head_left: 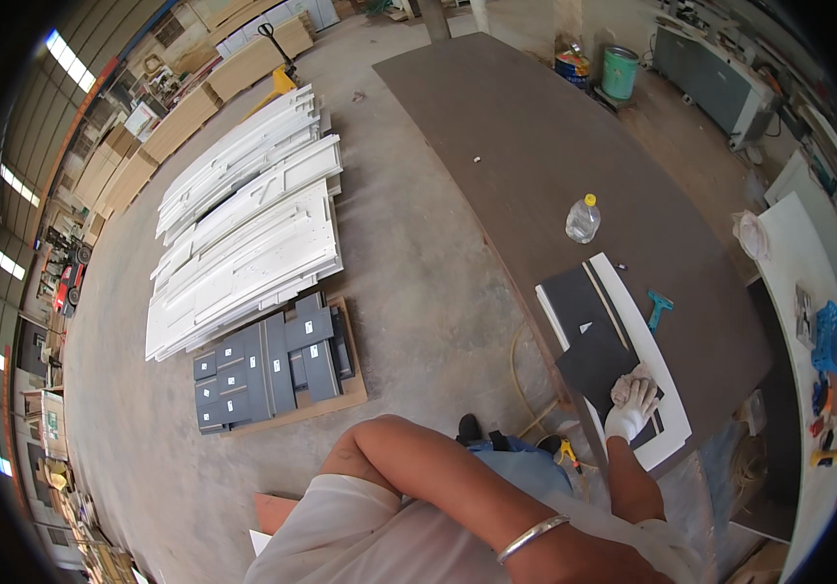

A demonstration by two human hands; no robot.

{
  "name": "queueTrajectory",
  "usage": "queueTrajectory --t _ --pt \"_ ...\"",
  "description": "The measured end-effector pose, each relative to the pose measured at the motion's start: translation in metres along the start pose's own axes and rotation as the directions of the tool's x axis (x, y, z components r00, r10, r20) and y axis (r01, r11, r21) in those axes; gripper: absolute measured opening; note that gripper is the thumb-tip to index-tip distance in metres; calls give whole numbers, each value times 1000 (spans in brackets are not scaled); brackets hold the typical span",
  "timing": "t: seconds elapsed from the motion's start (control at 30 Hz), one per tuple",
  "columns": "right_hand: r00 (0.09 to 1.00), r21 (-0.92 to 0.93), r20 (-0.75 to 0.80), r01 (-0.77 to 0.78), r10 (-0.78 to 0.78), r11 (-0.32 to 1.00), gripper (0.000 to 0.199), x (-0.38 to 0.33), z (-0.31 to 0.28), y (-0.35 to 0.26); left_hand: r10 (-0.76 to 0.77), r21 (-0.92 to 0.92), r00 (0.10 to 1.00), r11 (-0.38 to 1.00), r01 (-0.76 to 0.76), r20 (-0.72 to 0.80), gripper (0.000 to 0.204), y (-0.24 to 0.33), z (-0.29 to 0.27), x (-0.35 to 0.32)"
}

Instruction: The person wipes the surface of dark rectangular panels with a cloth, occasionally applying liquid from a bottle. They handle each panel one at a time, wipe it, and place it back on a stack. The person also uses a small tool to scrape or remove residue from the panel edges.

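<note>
My right hand point(630, 409), in a white glove, presses a crumpled pale rag point(625, 384) onto a dark grey panel point(594, 362). That panel lies across a long white board point(637, 321) at the near end of a long brown table point(535, 146). Another dark grey panel point(574, 297) lies just beyond it. A teal hand tool point(659, 308) rests on the table to the right of the white board. My left forearm, with a metal bangle point(532, 537) on it, crosses the bottom of the picture. Its hand is out of sight.
A clear plastic bottle with a yellow cap point(583, 219) stands further up the table. On the concrete floor to the left lie stacks of white panels point(243, 234) and a pallet of grey panels point(272, 365). A yellow hose point(519, 375) runs beside the table. A white bench point(798, 253) stands at the right.
</note>
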State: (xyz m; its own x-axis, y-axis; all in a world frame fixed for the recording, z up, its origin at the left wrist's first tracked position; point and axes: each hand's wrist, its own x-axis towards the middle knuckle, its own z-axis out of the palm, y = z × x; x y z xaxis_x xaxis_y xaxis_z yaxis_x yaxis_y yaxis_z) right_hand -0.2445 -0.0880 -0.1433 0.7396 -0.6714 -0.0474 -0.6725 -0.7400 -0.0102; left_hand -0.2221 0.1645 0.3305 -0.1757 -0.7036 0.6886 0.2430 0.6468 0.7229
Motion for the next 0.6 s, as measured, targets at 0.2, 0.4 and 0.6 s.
queueTrajectory --t 0.2,0.4,0.6 --pt "1000 20 28 -3 2 1000 69 -1 -10 -5 156 68 987 986 -154 -36 46 -9 10 5" --pt "1000 70 7 -18 18 997 72 0 -15 -7 -174 390 980 913 123 100 36 12 -27 -11" --pt "991 146 -130 29 -10 989 63 -3 -12 -5 -205 -97 978 974 207 27 22 0 -36 -34"
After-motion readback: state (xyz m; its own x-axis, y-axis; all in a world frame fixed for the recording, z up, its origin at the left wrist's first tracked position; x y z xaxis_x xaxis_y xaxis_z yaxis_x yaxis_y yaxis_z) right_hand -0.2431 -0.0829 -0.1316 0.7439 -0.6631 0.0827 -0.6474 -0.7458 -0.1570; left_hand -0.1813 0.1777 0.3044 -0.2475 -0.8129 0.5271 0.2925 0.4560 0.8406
